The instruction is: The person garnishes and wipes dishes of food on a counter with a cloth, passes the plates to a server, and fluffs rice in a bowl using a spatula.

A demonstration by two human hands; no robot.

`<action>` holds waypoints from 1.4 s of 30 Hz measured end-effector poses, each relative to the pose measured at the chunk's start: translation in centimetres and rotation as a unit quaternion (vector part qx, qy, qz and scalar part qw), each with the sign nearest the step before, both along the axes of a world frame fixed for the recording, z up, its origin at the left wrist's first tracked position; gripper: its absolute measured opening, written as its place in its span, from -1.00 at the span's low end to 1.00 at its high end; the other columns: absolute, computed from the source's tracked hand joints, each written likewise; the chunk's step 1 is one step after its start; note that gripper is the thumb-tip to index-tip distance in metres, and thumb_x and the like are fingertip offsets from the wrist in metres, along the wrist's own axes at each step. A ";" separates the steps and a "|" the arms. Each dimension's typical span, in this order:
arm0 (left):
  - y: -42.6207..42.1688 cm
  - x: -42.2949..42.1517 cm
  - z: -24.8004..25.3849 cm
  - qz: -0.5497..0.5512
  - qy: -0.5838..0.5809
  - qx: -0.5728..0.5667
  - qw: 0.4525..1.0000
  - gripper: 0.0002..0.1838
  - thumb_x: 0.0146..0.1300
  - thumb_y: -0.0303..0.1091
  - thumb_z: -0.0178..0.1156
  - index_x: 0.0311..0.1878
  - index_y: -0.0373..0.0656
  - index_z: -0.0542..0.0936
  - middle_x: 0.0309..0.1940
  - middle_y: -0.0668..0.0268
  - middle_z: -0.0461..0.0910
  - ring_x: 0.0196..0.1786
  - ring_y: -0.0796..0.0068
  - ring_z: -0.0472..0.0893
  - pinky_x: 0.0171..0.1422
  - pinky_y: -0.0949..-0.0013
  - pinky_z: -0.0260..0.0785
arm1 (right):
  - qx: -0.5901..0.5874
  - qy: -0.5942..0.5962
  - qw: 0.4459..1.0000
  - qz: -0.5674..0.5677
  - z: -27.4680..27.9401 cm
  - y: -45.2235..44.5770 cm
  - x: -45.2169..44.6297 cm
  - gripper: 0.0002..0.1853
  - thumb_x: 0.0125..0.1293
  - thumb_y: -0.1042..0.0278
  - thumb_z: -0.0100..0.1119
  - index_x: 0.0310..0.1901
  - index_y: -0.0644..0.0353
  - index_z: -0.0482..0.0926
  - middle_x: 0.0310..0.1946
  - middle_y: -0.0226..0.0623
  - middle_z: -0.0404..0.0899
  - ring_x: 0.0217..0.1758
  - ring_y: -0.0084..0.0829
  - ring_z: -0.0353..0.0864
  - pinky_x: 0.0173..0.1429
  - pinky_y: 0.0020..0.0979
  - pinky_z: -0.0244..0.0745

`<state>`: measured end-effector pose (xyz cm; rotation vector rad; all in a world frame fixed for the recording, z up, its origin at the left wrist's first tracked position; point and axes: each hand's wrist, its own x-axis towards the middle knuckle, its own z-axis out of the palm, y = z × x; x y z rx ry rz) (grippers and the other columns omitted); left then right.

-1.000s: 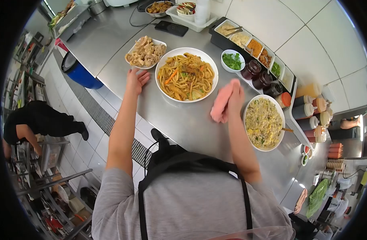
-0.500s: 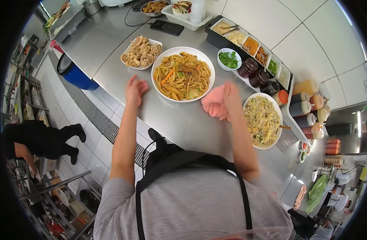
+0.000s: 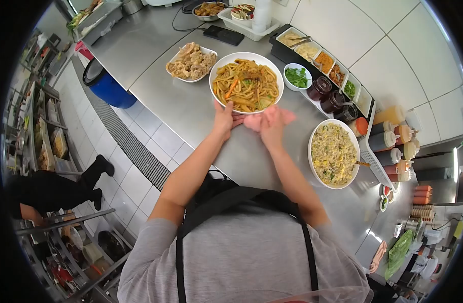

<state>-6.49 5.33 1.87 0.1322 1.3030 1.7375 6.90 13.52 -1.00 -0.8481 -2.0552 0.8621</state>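
Observation:
A white bowl full of thick fried noodles stands on the steel counter in front of me. My left hand grips its near left side, thumb up at the rim and fingers lower down along the outside. A pink cloth is bunched in my right hand, pressed at the near edge of the same bowl. Left of the noodles sits a white dish of fried pieces. To the right is a white oval bowl of fried rice with a spoon handle over its rim.
A small bowl of green herbs, dark sauce jars and a black topping rack line the wall side. Squeeze bottles stand farther right. A phone lies behind. On the floor left are a blue barrel and another person.
My left hand has moved right onto the noodle bowl's side. My right hand has brought the pink cloth left and up to the bowl's near edge. The view has shifted slightly.

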 end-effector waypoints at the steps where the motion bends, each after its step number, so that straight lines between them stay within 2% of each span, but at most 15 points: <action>1: 0.2 -0.1 -1.0 0.006 0.018 0.034 0.999 -0.54 0.32 -0.28 -0.16 0.25 0.13 -0.02 -0.12 0.12 0.46 -0.24 0.31 0.56 -0.18 0.30 0.49 | 0.009 0.032 0.999 0.006 -0.1 -1.0 -0.7 -0.53 0.17 0.40 0.03 0.10 0.43 0.24 -0.01 0.05 0.35 0.06 -0.08 0.37 0.11 -0.33 0.28; 3: 0.7 -0.4 -3.8 0.020 0.054 0.102 0.993 -0.51 0.32 -0.27 -0.15 0.26 0.14 -0.04 -0.06 0.12 0.42 -0.16 0.28 0.54 -0.12 0.29 0.46 | 0.027 0.095 0.995 0.018 -0.7 -3.6 -1.8 -0.52 0.19 0.42 0.04 0.13 0.40 0.23 -0.07 -0.07 0.42 -0.02 -0.24 0.45 0.09 -0.44 0.30; 6: -4.8 1.6 0.9 -0.066 -0.003 0.100 0.993 -0.49 0.30 -0.30 -0.10 0.28 -0.11 0.04 -0.01 0.13 0.42 -0.08 0.35 0.52 -0.05 0.34 0.42 | -0.221 0.181 0.950 0.124 3.9 -6.9 -1.5 -0.52 0.13 0.43 0.08 0.07 0.46 0.27 -0.07 0.03 0.40 -0.06 -0.18 0.45 0.02 -0.37 0.33; 10: -10.4 0.6 1.4 -0.101 -0.016 0.109 0.989 -0.62 0.25 -0.31 -0.02 0.09 -0.32 0.37 -0.12 0.18 0.53 -0.15 0.48 0.55 -0.07 0.45 0.39 | -0.165 0.102 0.951 0.240 6.1 -7.8 -2.6 -0.69 0.07 0.43 0.17 -0.14 0.35 0.48 -0.26 -0.13 0.48 -0.21 -0.31 0.48 -0.09 -0.39 0.38; 12: -11.6 -1.4 0.3 -0.010 0.193 0.053 0.980 -0.69 0.22 -0.25 0.04 -0.23 -0.36 0.56 -0.36 0.25 0.59 -0.35 0.54 0.56 -0.25 0.52 0.40 | -0.148 0.006 0.947 0.286 6.2 -7.5 -4.5 -0.79 0.05 0.41 0.21 -0.27 0.31 0.56 -0.35 -0.20 0.49 -0.26 -0.35 0.48 -0.13 -0.41 0.38; 18: -14.2 -7.4 1.3 0.024 0.259 -0.156 0.953 -0.67 0.17 -0.19 0.12 -0.46 -0.32 0.59 -0.65 0.32 0.51 -0.61 0.59 0.44 -0.54 0.50 0.29 | -0.172 0.045 0.954 0.243 6.4 -6.7 -6.9 -0.78 0.08 0.26 0.22 -0.41 0.27 0.59 -0.48 -0.30 0.47 -0.42 -0.46 0.45 -0.32 -0.48 0.35; 20: -13.5 -8.7 -0.1 0.070 0.566 -0.076 0.818 -0.64 0.19 -0.17 0.11 -0.47 -0.34 0.58 -0.68 0.34 0.48 -0.62 0.60 0.41 -0.53 0.51 0.27 | -0.200 0.025 0.953 0.228 6.7 -6.1 -6.5 -0.78 0.11 0.24 0.20 -0.40 0.26 0.59 -0.52 -0.34 0.47 -0.45 -0.50 0.43 -0.33 -0.49 0.35; 22: -13.4 -8.6 1.4 0.100 0.648 -0.045 0.754 -0.62 0.20 -0.15 0.11 -0.48 -0.34 0.57 -0.68 0.37 0.47 -0.60 0.62 0.40 -0.52 0.52 0.26 | -0.216 0.021 0.953 0.212 7.7 -5.2 -6.0 -0.77 0.15 0.21 0.17 -0.39 0.24 0.59 -0.55 -0.38 0.47 -0.47 -0.54 0.41 -0.33 -0.50 0.36; 24: -14.1 -8.2 4.6 0.118 0.539 -0.072 0.831 -0.61 0.20 -0.13 0.11 -0.48 -0.34 0.57 -0.67 0.39 0.47 -0.55 0.65 0.40 -0.49 0.53 0.25 | -0.343 0.034 0.919 0.190 8.5 -4.0 -5.1 -0.76 0.20 0.21 0.12 -0.34 0.24 0.56 -0.53 -0.41 0.49 -0.46 -0.58 0.42 -0.33 -0.52 0.36; 28: -15.3 -9.7 9.3 0.036 0.451 -0.104 0.886 -0.62 0.19 -0.12 0.13 -0.53 -0.29 0.55 -0.64 0.46 0.43 -0.51 0.73 0.33 -0.52 0.55 0.18 | -0.457 0.154 0.851 0.209 12.1 -2.7 -2.9 -0.73 0.28 0.22 0.00 -0.14 0.25 0.48 -0.30 -0.37 0.55 -0.28 -0.61 0.49 -0.19 -0.54 0.41; 31: -14.6 -7.8 11.2 0.019 0.475 -0.037 0.879 -0.61 0.20 -0.11 0.11 -0.54 -0.27 0.52 -0.65 0.48 0.39 -0.53 0.74 0.30 -0.51 0.57 0.15 | -0.410 0.237 0.852 0.223 15.4 -2.8 -1.0 -0.78 0.29 0.26 0.00 -0.18 0.23 0.49 -0.32 -0.37 0.54 -0.29 -0.62 0.49 -0.19 -0.54 0.41; 38: -12.7 -5.2 10.5 -0.172 0.209 0.064 0.960 -0.71 0.23 -0.14 0.07 -0.27 -0.22 0.52 -0.41 0.43 0.50 -0.33 0.70 0.43 -0.28 0.56 0.30 | -0.351 0.106 0.911 0.189 15.7 0.9 5.2 -0.82 0.16 0.28 0.17 -0.32 0.21 0.50 -0.45 -0.44 0.51 -0.43 -0.67 0.43 -0.32 -0.60 0.33; 40: -11.3 -4.5 8.6 -0.213 0.161 0.019 0.963 -0.74 0.25 -0.18 0.04 -0.21 -0.20 0.51 -0.36 0.41 0.51 -0.28 0.64 0.46 -0.19 0.53 0.34 | 0.005 -0.088 0.996 0.027 13.1 0.8 6.2 -0.80 0.08 0.28 0.22 -0.33 0.21 0.51 -0.47 -0.36 0.52 -0.44 -0.57 0.45 -0.31 -0.54 0.35; 41: -10.6 -4.3 7.0 -0.204 0.136 -0.002 0.969 -0.73 0.24 -0.18 0.05 -0.22 -0.22 0.51 -0.35 0.39 0.51 -0.28 0.62 0.47 -0.19 0.52 0.36 | 0.187 -0.184 0.964 -0.054 12.2 0.5 6.4 -0.79 0.04 0.28 0.25 -0.34 0.20 0.52 -0.48 -0.32 0.53 -0.44 -0.52 0.46 -0.31 -0.51 0.36; 42: -9.9 -4.1 5.1 -0.193 0.112 -0.023 0.975 -0.72 0.23 -0.17 0.06 -0.22 -0.23 0.51 -0.34 0.36 0.52 -0.28 0.60 0.48 -0.18 0.51 0.37 | 0.055 -0.142 0.988 0.005 11.7 -0.8 6.5 -0.76 -0.03 0.25 0.26 -0.35 0.19 0.54 -0.48 -0.22 0.51 -0.41 -0.34 0.48 -0.29 -0.39 0.39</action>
